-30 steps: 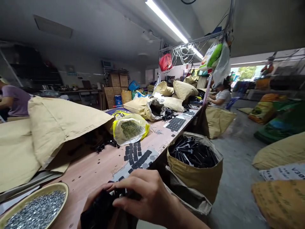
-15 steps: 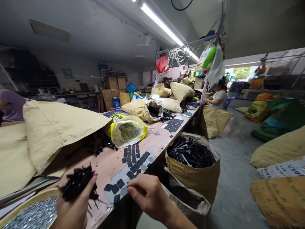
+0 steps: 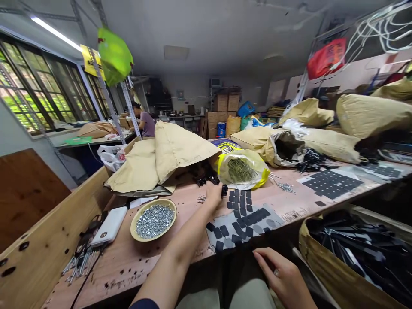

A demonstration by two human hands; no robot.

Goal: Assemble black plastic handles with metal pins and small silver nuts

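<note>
My left hand reaches across the bench, its fingers closed around black plastic parts that show beside the fingertips. More black parts lie just behind it, at the mouth of a tan paper sack. Most of what the hand grips is hidden. Low in front of the bench edge, my right hand is above my lap with its fingers curled together. A small shiny metal piece shows among those fingers; its exact kind is unclear. Black square pads are laid out between the hands.
A yellow bowl of small metal pieces stands left of my forearm, near a white power bank and loose metal rods. Behind the pads lies a yellow-edged bag. An open sack of black parts stands at right. A person sits far back.
The view has swung left. My left hand has moved from above the bench's near side, where it held a cluster of black parts, forward to the sack mouth. My right hand has dropped towards my lap.
</note>
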